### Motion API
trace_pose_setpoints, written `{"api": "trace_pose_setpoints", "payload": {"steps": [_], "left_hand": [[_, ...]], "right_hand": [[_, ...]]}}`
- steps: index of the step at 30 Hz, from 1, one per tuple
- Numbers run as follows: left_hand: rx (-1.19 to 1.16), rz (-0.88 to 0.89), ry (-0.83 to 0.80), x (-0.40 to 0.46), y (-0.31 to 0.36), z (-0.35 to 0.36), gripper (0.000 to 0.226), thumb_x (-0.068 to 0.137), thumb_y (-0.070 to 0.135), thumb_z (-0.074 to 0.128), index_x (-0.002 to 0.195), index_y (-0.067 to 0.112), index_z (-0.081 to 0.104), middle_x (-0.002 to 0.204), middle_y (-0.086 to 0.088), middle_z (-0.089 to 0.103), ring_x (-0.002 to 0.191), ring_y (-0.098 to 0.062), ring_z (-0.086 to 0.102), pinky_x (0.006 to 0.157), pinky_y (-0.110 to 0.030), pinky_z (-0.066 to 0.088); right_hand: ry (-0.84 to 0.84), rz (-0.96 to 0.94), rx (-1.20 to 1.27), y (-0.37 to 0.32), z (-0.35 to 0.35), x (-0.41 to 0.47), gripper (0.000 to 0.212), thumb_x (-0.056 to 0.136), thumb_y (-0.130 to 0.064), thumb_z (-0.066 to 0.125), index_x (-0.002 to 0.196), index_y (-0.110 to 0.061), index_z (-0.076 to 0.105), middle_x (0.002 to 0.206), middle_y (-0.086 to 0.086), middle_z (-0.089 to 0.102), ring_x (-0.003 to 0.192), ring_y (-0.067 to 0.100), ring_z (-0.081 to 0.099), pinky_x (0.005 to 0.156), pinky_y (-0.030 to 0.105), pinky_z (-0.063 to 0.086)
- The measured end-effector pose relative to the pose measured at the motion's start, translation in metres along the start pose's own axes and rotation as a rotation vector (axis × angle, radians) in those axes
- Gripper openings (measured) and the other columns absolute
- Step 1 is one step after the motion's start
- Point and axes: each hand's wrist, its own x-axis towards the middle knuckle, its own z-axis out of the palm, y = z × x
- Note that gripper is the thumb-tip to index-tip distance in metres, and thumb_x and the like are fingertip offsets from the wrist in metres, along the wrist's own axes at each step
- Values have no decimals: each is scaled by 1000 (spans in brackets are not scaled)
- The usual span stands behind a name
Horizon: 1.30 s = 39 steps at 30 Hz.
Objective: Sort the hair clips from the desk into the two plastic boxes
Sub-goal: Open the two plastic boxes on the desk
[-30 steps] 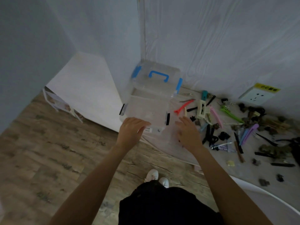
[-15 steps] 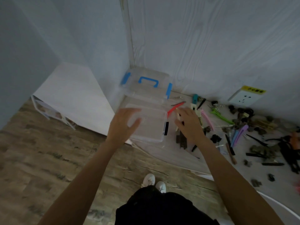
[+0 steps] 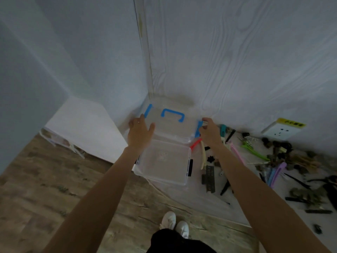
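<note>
While sorting not yet begun: blue-latched box (image 3: 171,125) in desk's far left corner, lid on; left hand (image 3: 139,133) flat against its left end, right hand (image 3: 209,132) pinching right latch (image 3: 198,128). Second box (image 3: 164,161) at near left edge, seemingly empty. Clips (image 3: 255,152) all scattered rightward across desk (image 3: 191,198).

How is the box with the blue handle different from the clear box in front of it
The far box has a blue handle and blue side latches; the near box has black latches and no handle in view. The far box sits in the corner against the wall; the near one sits at the desk's front edge. The left hand and right hand are on the far box only. Both are clear plastic.
</note>
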Motion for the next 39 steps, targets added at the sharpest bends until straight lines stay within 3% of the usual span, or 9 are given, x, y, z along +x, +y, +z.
{"api": "trace_pose_setpoints", "payload": {"steps": [4,8,16,19,22,24,28,34,39], "left_hand": [[-118,-13,-26,-1,-1,3,56,91,35,49,139,12,32,130,-18,46,115,-34,49,97,-43,41],[-128,-35,12,3,8,-2,43,90,35,52,122,8,45,117,-16,51,103,-32,54,87,-38,42],[-48,-100,-30,30,20,-7,30,98,22,37,107,-4,48,108,-24,59,98,-40,58,77,-40,44],[-143,-152,-90,36,6,-9,23,91,8,47,108,-6,52,103,-25,62,91,-39,61,71,-39,47],[-294,-29,42,14,12,-13,16,85,2,49,93,-6,60,80,-25,63,68,-37,64,55,-37,51],[-403,50,249,-6,22,-18,23,92,14,45,105,2,60,98,-19,64,90,-30,63,75,-35,51],[-331,230,120,-22,9,-12,42,90,33,42,123,11,53,122,-12,56,114,-25,51,96,-30,37],[-104,374,-86,-12,-10,-9,44,75,55,47,95,23,70,127,3,55,120,-19,47,99,-29,37],[-9,364,-119,-7,-20,-19,22,73,41,73,76,20,68,129,8,53,122,-15,44,98,-35,42]], "right_hand": [[86,-214,-110,7,-10,-12,46,90,-5,47,136,-10,39,130,14,52,119,29,49,96,27,37],[-79,-683,-600,11,-2,-19,50,88,-43,49,132,-18,47,147,13,35,139,32,26,114,47,19],[-185,-700,-629,24,-6,-11,41,78,-28,71,114,-13,58,146,15,38,139,36,27,110,54,30],[-219,-681,-508,25,-16,-9,39,81,-29,69,115,-13,58,149,12,34,141,31,23,111,46,25],[-224,-565,-311,14,-25,-8,37,85,-32,64,120,-21,57,147,2,39,140,18,26,111,32,20],[-162,-519,-116,-2,-30,-8,31,89,-29,60,119,-20,60,134,-3,51,130,14,40,107,22,25],[-4,-493,47,-32,-38,0,23,93,-24,53,110,-12,63,107,-7,61,103,9,57,82,-1,35],[155,-237,123,-57,-28,33,26,92,-37,52,90,-11,50,89,1,55,84,15,51,74,22,35],[198,-248,107,-48,-8,37,33,93,-31,53,108,-2,55,105,16,62,98,27,57,83,26,38]]}}
